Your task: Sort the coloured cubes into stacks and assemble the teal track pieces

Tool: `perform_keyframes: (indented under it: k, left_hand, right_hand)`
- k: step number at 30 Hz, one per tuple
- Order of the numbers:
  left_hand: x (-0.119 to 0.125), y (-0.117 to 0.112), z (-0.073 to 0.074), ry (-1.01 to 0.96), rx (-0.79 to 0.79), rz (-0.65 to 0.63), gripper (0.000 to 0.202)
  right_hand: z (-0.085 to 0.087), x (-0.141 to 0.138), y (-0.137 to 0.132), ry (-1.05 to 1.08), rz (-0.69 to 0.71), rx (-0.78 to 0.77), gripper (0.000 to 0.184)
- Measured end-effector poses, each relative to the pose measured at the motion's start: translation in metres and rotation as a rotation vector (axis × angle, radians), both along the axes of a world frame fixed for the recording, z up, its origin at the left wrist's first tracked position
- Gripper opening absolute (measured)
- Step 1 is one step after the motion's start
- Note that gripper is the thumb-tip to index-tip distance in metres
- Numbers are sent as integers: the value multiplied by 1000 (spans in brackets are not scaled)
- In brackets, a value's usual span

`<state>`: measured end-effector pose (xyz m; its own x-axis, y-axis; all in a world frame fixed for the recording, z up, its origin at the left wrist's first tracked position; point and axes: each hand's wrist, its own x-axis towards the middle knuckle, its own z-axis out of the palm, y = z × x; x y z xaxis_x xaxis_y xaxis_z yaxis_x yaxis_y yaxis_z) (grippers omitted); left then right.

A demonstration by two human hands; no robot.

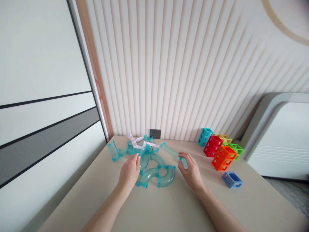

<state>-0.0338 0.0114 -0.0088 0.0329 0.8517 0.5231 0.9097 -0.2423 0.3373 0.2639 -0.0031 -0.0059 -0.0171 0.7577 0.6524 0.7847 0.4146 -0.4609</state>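
my right hand [190,170] is closed on one end of the straight track [170,150], right of the socket [155,133]. likely light, stiff, slick plastic; pinch the sides. left hand [129,169]: can't tell if gripping.

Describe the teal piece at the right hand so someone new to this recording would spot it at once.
On the table, find the right hand, left of the colored blocks. A long, straight, translucent teal piece runs from it toward the ribbed wall. Its straight, slender length sets it apart from the curved teal pieces just to its left.
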Motion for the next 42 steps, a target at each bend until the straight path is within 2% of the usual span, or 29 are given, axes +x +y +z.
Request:
perform_keyframes:
  k: [7,13,16,19,21,25,29,32,42]
  left_hand:
    - [0,0,0,-83,78,-12,32]
    - [4,-3,10,-323,139,-107,31]
    - [9,-11,19,-567,-27,-242,35]
    - [16,-21,26,-819,-341,-428,41]
    - [19,-26,29,-908,-533,-575,41]
    - [23,-33,29,-893,-833,-802,41]
    - [26,-39,25,-777,-1071,-889,42]
    - [30,-41,23,-730,-1111,-895,45]
    - [36,-46,22,-679,-1035,-776,45]
  right_hand:
    - [-3,2,1,-6,7,-8,18]
    - [-2,1,1,14,12,-11,18]
    - [1,-1,-1,85,-5,-23,18]
    - [4,-3,-2,192,-25,-27,18]
    - [6,-3,-3,242,-33,-25,17]
    - [6,-3,-4,273,-33,-22,16]
    - [7,-5,-5,260,0,-48,18]
    - [9,-6,-6,246,18,-51,19]
    - [8,-4,-4,203,17,12,18]
